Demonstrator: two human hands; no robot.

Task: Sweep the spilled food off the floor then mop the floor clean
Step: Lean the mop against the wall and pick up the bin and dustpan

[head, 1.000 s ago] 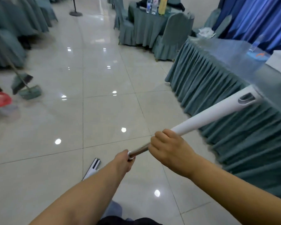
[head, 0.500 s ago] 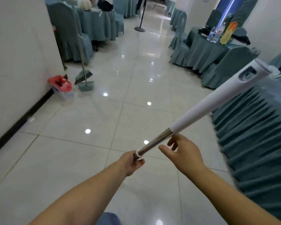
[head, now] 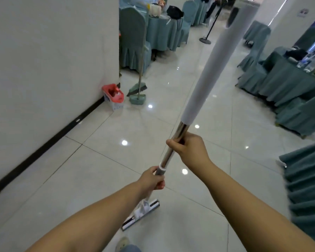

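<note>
I hold a mop by its long handle [head: 210, 75], white above and bare metal below. My right hand [head: 189, 149] grips the metal section just under the white sleeve. My left hand [head: 154, 179] grips the grey collar lower on the shaft. The flat mop head [head: 141, 213] rests on the pale glossy floor tiles [head: 98, 160] near my foot. A green broom with its dustpan [head: 137, 94] stands upright farther off, by the wall corner. No spilled food shows on the tiles.
A red-and-white bin [head: 114, 96] sits against the white wall [head: 44, 60] on the left. Tables and chairs in teal covers [head: 280, 82] line the right side and the back. A teal table skirt [head: 309, 179] hangs close on my right. A stand base [head: 205, 40] is down the aisle.
The view has swung left toward the wall. The mop handle has risen from a slant to nearly upright, and my right hand, loose half a second ago, now grips the metal shaft.
</note>
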